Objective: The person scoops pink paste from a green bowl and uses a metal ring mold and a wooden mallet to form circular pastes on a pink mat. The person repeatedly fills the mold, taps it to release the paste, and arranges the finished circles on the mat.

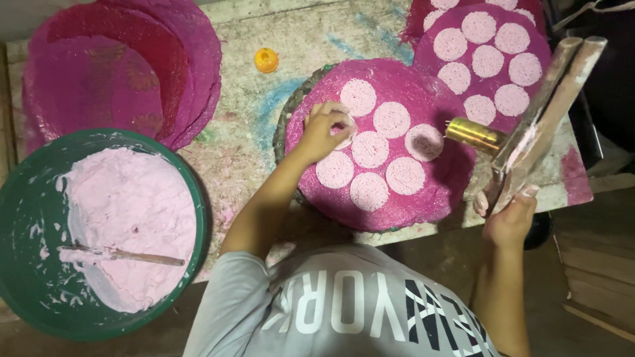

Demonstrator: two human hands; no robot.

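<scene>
My left hand (323, 129) rests on a round magenta mesh mat (436, 188), its fingertips pinched on a pale pink dough disc (345, 125). Several other pink discs (369, 149) lie flat on the same mat. At the table's right front corner, my right hand (508, 217) grips a two-armed wooden press (548, 112), tilted up to the right. A brass cylinder (473, 134) sticks out from the press over the mat's right edge.
A green basin (20, 198) of pink dough (126, 205) with a wooden stick (122, 254) sits at front left. Stacked empty magenta mats (119, 66) lie at back left. A second mat (536, 39) covered in discs is at back right. An orange cap (266, 60) lies on the stained table (245, 145).
</scene>
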